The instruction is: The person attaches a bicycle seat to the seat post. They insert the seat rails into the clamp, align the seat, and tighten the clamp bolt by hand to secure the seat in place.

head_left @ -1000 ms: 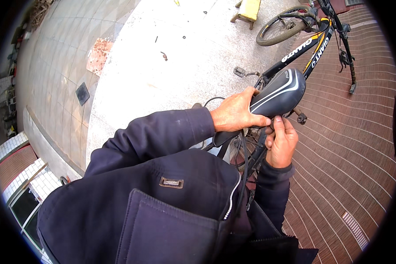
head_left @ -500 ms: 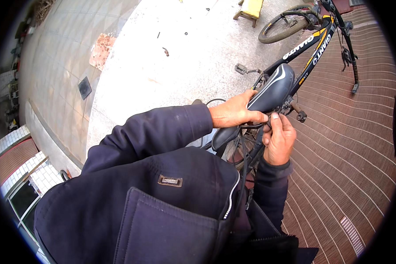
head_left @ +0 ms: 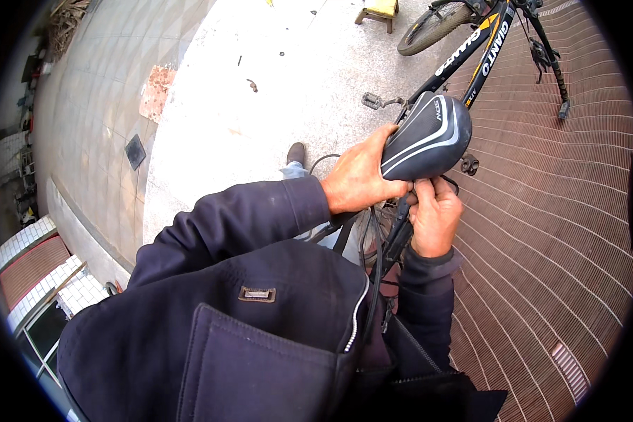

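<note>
A black bicycle saddle (head_left: 429,144) with white curved stripes sits near the middle, its top facing me. My left hand (head_left: 362,172) is closed on its left edge, the thumb along the rear rim and the other fingers mostly hidden beneath. Just below that rim, the fingers of my right hand (head_left: 435,219) are pinched together. Whatever they hold is hidden by the saddle and fingers. A thin black cable (head_left: 453,184) curves out beside my right hand. More dark cables (head_left: 377,246) hang below, in front of my jacket.
The black and orange bike frame (head_left: 471,60) stretches to the upper right, with a pedal (head_left: 372,100) sticking out left and a wheel (head_left: 436,28) behind. A yellow stool (head_left: 380,10) stands beyond. Small dark parts (head_left: 252,85) lie on the pale floor; brown ribbed flooring (head_left: 541,232) is at right.
The saddle has tilted and turned, so more of its top faces me. Both hands have shifted slightly left with it, and the right hand is now partly under its rim.
</note>
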Demonstrator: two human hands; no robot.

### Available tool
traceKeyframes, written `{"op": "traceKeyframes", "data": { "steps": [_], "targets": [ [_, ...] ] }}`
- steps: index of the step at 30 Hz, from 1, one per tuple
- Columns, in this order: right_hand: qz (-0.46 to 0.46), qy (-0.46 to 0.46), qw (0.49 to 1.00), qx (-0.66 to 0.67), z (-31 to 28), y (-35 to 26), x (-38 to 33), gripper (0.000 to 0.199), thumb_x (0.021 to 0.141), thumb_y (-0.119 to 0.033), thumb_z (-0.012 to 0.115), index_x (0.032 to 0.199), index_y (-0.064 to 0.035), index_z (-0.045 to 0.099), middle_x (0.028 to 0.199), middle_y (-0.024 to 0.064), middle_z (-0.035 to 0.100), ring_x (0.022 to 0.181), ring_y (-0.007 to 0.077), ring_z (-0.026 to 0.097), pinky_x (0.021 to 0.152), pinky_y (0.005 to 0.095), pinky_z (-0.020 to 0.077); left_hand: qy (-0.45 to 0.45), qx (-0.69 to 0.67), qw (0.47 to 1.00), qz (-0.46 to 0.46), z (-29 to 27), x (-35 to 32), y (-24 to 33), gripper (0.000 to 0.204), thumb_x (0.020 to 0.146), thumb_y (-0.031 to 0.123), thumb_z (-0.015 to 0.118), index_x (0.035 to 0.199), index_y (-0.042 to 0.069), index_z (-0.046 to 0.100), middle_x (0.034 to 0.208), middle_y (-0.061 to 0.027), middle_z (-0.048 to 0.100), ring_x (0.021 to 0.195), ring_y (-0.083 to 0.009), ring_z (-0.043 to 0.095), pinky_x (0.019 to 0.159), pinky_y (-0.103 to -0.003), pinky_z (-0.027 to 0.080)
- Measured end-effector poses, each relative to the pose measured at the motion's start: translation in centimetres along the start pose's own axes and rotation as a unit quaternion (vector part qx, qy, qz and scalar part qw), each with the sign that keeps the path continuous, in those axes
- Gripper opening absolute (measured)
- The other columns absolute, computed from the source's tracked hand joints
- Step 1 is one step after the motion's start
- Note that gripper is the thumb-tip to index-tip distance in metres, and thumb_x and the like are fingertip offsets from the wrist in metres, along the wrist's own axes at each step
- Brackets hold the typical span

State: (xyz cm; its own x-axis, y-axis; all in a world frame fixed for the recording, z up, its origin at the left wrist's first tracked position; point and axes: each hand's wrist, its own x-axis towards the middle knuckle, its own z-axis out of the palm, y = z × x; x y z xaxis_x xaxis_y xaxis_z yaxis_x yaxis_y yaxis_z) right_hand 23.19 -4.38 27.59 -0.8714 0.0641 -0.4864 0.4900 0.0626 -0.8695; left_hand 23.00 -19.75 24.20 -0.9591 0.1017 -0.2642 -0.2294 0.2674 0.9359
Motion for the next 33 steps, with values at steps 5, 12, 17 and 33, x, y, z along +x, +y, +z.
{"op": "traceKeyframes", "data": {
  "steps": [5,12,17,33],
  "targets": [
    [-0.005,0.025,1.000,0.001,1.3,-0.6,0.0,0.020,0.093,-0.016,0.060,0.095,0.0041,0.064,0.068,-0.0004,0.058,0.053,0.0028,0.045,0.047,0.0198,0.0343,-0.009,-0.023,1.000,-0.012,-1.2,0.7,0.2,0.089,0.065,0.029,0.079,0.136,-0.002,0.034,0.113,-0.0245,0.059,0.105,-0.0306,0.061,0.089,-0.036,0.048],
    [-0.043,-0.026,0.998,0.046,4.2,-2.7,-0.6,0.030,0.095,-0.029,0.057,0.095,0.0001,0.064,0.065,0.0003,0.055,0.050,0.0030,0.043,0.045,0.0191,0.0347,0.014,-0.121,0.993,-0.011,-5.6,2.0,0.3,0.080,0.069,0.024,0.078,0.131,-0.007,0.039,0.106,-0.0148,0.058,0.095,-0.0181,0.058,0.081,-0.028,0.049],
    [-0.079,0.024,0.997,0.008,6.7,-3.5,-0.8,0.027,0.094,-0.026,0.060,0.090,0.0008,0.064,0.064,0.0007,0.057,0.056,0.0036,0.046,0.051,0.0214,0.0366,0.010,-0.118,0.993,0.019,-8.1,2.9,1.2,0.087,0.066,0.031,0.078,0.132,-0.010,0.038,0.108,-0.0225,0.060,0.099,-0.0271,0.062,0.086,-0.034,0.049],
    [-0.053,0.095,0.993,0.046,12.5,-4.9,-0.7,0.028,0.092,-0.021,0.063,0.072,-0.0005,0.061,0.057,-0.0003,0.053,0.050,0.0030,0.040,0.045,0.0214,0.0302,0.014,-0.154,0.988,0.018,-11.9,3.2,0.0,0.089,0.066,0.031,0.081,0.132,-0.010,0.036,0.107,-0.0224,0.061,0.096,-0.0253,0.062,0.084,-0.032,0.050]
  ]
}}
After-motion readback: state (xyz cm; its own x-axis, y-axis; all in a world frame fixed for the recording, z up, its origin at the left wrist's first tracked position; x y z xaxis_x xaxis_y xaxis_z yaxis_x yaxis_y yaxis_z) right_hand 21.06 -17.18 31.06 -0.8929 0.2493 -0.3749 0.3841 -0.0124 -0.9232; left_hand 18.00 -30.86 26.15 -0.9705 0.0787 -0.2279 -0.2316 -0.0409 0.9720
